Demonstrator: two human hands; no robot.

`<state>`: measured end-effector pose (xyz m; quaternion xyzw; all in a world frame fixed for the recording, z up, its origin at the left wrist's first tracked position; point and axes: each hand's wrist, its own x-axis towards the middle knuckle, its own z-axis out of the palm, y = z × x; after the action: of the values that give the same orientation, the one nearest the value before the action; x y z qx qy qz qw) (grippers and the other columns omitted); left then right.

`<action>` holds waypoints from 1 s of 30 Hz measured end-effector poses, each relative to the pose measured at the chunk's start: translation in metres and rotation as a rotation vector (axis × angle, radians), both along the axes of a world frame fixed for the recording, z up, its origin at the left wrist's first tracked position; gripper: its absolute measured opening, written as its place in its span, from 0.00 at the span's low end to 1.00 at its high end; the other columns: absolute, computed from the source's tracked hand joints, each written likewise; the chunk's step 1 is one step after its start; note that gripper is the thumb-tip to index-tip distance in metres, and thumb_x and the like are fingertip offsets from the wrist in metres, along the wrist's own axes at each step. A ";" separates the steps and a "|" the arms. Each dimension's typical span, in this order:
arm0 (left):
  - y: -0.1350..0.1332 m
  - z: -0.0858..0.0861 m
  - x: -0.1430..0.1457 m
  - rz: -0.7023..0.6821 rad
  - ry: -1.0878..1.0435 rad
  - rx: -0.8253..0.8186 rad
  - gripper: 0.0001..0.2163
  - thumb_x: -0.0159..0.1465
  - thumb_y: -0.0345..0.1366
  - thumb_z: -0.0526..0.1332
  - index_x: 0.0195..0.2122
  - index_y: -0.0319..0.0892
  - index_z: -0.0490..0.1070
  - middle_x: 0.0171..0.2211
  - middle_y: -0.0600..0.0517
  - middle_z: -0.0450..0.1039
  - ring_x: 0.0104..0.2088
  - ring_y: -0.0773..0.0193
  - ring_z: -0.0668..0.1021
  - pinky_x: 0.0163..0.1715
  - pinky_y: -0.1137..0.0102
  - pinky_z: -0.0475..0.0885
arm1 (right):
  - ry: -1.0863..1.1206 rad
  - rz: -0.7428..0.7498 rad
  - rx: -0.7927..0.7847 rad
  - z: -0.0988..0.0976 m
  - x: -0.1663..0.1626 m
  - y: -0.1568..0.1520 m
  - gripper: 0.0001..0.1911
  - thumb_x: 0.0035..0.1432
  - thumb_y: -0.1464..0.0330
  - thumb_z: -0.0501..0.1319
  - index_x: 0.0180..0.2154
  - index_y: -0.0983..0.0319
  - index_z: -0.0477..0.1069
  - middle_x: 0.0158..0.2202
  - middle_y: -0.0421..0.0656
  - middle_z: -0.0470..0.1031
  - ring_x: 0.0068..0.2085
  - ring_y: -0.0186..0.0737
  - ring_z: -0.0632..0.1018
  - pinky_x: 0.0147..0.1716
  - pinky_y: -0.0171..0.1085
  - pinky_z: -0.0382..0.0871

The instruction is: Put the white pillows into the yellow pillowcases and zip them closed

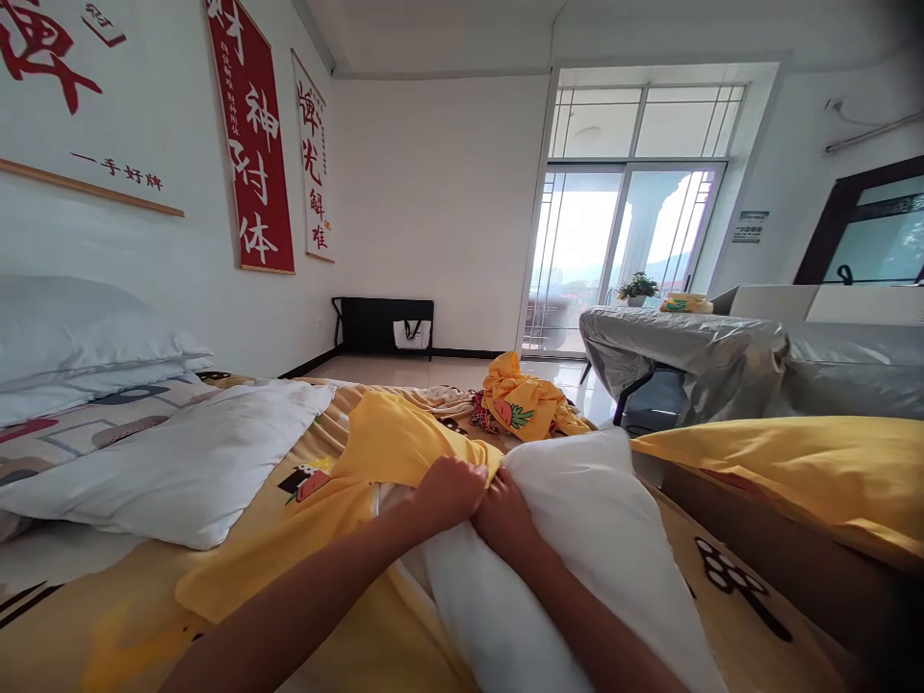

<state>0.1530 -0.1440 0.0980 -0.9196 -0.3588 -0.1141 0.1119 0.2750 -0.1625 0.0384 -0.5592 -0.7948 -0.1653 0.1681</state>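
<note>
Two hands side by side, left hand [449,491] and right hand [505,515] fisted on yellow pillowcase [390,448] over white pillow [577,520].

A bare white pillow [173,462] is crowding the bed to the left of the hands, and a crumpled yellow cloth [524,399] is lying just beyond them. The patterned bedsheet [729,587] to the right is staying open, bordered by a yellow pillow [786,472].

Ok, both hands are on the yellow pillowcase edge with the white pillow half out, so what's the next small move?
Probably tug the pillowcase further along the pillow. Left hand and right hand pinch its edge, and most of the pillow is bare.
</note>
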 end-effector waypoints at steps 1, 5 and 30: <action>0.001 -0.001 -0.004 0.016 -0.007 -0.004 0.10 0.64 0.33 0.51 0.36 0.37 0.71 0.33 0.42 0.77 0.33 0.53 0.80 0.30 0.65 0.69 | 0.028 0.011 -0.006 0.004 0.004 -0.005 0.12 0.59 0.72 0.55 0.38 0.64 0.77 0.40 0.51 0.78 0.46 0.47 0.74 0.48 0.45 0.61; 0.004 0.007 -0.016 0.090 -0.072 0.009 0.12 0.67 0.37 0.49 0.35 0.39 0.70 0.33 0.43 0.77 0.33 0.54 0.80 0.28 0.66 0.69 | 0.195 0.144 -0.031 0.044 0.024 -0.032 0.17 0.58 0.66 0.57 0.49 0.60 0.73 0.49 0.49 0.74 0.50 0.49 0.73 0.50 0.46 0.63; -0.062 0.038 -0.064 -0.527 -0.596 0.751 0.08 0.60 0.30 0.55 0.24 0.43 0.60 0.19 0.55 0.61 0.21 0.67 0.64 0.22 0.69 0.58 | 0.112 -0.043 0.164 0.186 0.022 -0.026 0.25 0.62 0.49 0.47 0.23 0.59 0.64 0.20 0.40 0.69 0.24 0.37 0.69 0.26 0.35 0.51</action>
<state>0.0889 -0.2063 0.1357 -0.8031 -0.0670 -0.5141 0.2936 0.2975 -0.1885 0.2248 -0.5689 -0.7557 -0.2018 0.2539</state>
